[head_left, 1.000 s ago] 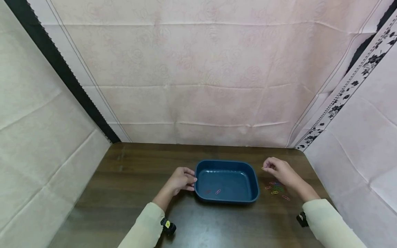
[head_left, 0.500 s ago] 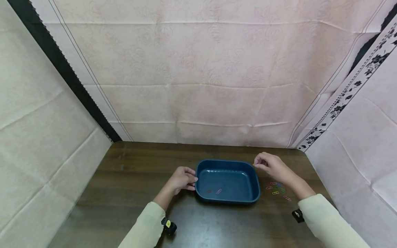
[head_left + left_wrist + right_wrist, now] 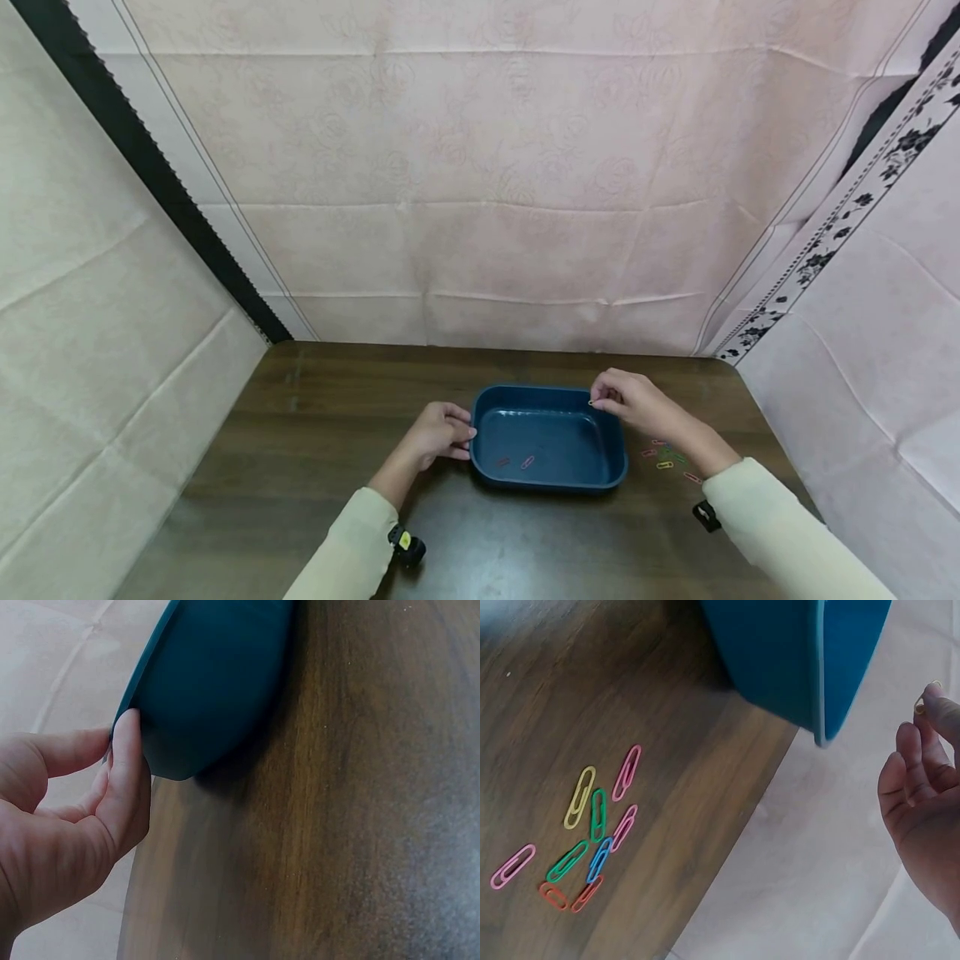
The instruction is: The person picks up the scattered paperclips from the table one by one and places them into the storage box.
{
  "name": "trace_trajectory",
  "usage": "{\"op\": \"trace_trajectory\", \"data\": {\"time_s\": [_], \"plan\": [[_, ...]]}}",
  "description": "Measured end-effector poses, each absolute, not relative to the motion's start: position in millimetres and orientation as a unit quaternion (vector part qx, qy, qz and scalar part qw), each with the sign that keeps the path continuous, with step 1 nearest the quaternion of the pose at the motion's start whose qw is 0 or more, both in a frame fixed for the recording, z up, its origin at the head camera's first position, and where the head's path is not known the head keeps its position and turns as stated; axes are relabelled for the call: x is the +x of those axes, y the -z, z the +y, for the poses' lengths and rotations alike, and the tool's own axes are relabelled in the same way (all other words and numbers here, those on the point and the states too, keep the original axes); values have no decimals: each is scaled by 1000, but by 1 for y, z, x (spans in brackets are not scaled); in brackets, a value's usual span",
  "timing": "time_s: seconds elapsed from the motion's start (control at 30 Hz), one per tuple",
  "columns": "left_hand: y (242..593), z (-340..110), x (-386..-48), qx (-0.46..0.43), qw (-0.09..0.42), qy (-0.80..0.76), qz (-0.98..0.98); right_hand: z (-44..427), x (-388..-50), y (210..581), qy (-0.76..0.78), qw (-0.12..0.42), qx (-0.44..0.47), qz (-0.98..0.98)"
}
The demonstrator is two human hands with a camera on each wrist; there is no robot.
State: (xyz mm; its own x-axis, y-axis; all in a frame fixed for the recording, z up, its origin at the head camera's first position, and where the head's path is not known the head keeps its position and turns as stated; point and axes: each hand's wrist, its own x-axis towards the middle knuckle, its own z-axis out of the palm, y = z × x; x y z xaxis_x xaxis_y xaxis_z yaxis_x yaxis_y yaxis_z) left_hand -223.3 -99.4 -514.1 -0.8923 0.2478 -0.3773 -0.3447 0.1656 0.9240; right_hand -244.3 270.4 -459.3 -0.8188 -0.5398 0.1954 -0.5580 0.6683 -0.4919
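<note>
Two paper clips (image 3: 527,462) lie inside the blue tray (image 3: 555,450), low centre of the head view. At its left rim, the left hand (image 3: 441,435) pinches the edge, thumb against fingers. Over its upper right corner, the right hand (image 3: 628,398) pinches a yellowish clip (image 3: 919,708). Nine loose clips (image 3: 599,860) lie lower left in the right wrist view.
</note>
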Motion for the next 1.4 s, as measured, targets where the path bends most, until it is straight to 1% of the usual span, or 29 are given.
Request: {"op": "trace_trajectory", "data": {"time_s": [0.4,0.93,1.4], "plan": [[513,-98,-223,-35,230,-648,725,242,-250,455,-255,-30,344,-903],[510,-99,-220,-30,232,-646,727,205,-259,454,-244,-98,377,-888],[509,-99,-220,-35,233,-644,728,173,-266,458,-218,-139,412,-874]]}}
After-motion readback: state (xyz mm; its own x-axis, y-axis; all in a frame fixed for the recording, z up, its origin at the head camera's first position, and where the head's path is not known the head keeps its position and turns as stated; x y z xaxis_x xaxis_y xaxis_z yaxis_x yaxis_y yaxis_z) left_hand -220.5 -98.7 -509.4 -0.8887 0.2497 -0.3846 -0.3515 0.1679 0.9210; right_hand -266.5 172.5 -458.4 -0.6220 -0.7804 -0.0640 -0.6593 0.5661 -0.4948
